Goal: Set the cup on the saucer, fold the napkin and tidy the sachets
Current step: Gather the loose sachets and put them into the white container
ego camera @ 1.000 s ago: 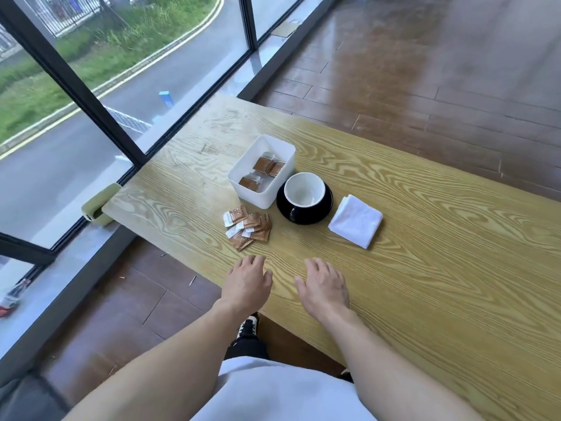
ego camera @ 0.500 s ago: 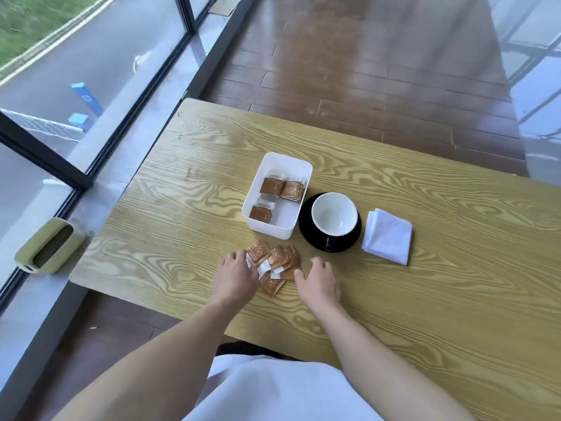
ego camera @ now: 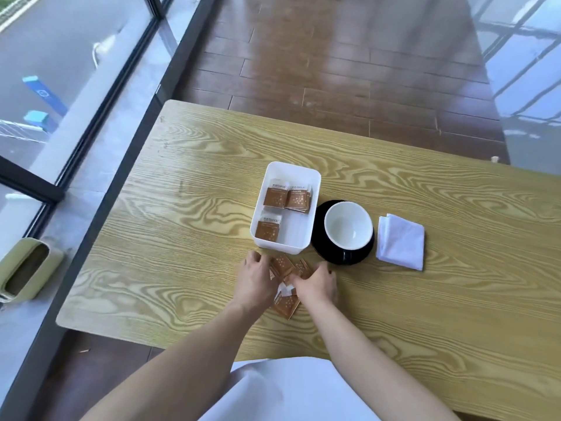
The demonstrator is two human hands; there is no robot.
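Currently both hands, left hand (ego camera: 256,281) and right hand (ego camera: 315,284), curl fingers around loose sachets (ego camera: 287,302) near white tray (ego camera: 315,183); actual pinching cannot be told.

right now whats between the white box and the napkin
In the head view, the black saucer with the white cup on it sits between the white box and napkin.

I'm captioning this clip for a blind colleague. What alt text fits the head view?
Two bare hands, left hand and right hand, gather loose brown sachets on a wooden table. Behind them a white box holds more sachets, beside a white cup on a black saucer and a folded napkin.
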